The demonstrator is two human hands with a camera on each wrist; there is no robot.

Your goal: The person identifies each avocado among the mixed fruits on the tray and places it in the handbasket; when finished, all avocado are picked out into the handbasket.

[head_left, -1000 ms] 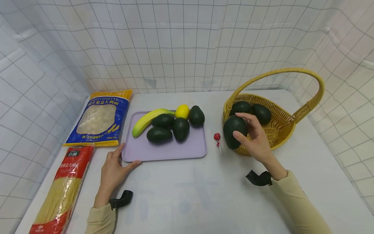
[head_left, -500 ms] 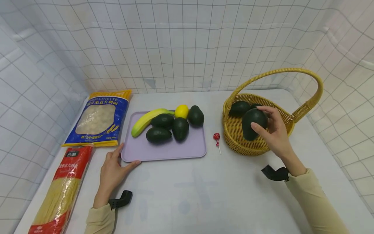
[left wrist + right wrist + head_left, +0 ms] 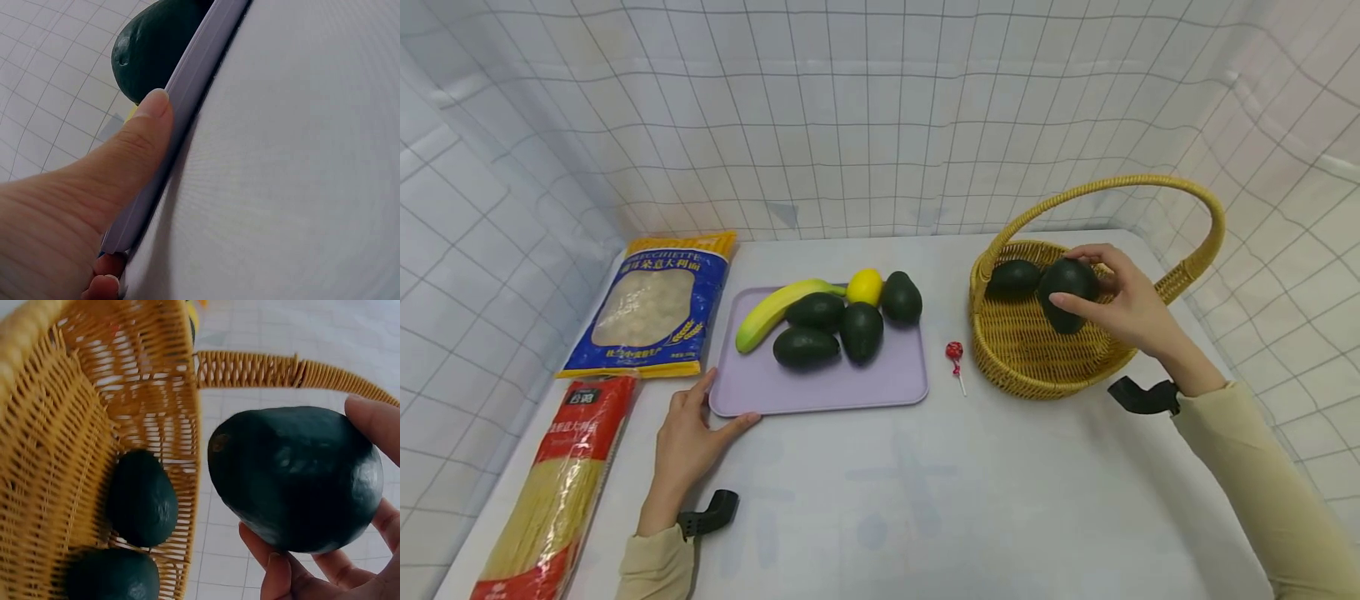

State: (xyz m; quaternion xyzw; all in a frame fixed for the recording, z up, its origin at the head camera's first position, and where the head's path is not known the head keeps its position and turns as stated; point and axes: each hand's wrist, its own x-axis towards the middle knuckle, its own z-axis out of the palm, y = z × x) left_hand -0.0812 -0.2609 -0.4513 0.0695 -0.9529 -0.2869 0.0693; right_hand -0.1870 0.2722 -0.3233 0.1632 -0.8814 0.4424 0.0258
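My left hand (image 3: 688,437) grips the near left corner of the lilac tray (image 3: 827,387); in the left wrist view the thumb (image 3: 131,147) lies along the rim, with fingertips past the corner. The tray bears a banana (image 3: 775,312), a lemon (image 3: 865,287) and several dark green avocados (image 3: 806,347). Over the yellow wicker basket (image 3: 1022,379), my right hand (image 3: 1131,304) holds a large avocado (image 3: 294,481) between thumb and fingers. Two more avocados (image 3: 142,499) lie inside the basket in the right wrist view; the held one hides part of them in the head view.
A red-wrapped lollipop (image 3: 955,354) lies between tray and basket. At the left are a blue pasta bag (image 3: 651,308) and a long red spaghetti pack (image 3: 561,483). The basket's tall handle (image 3: 1105,185) arches above it. White grid-patterned sheeting (image 3: 880,117) surrounds the table.
My right hand has carried the avocado rightward and slightly back, from the basket's near left rim to over its inside. The left hand stays at the tray corner.
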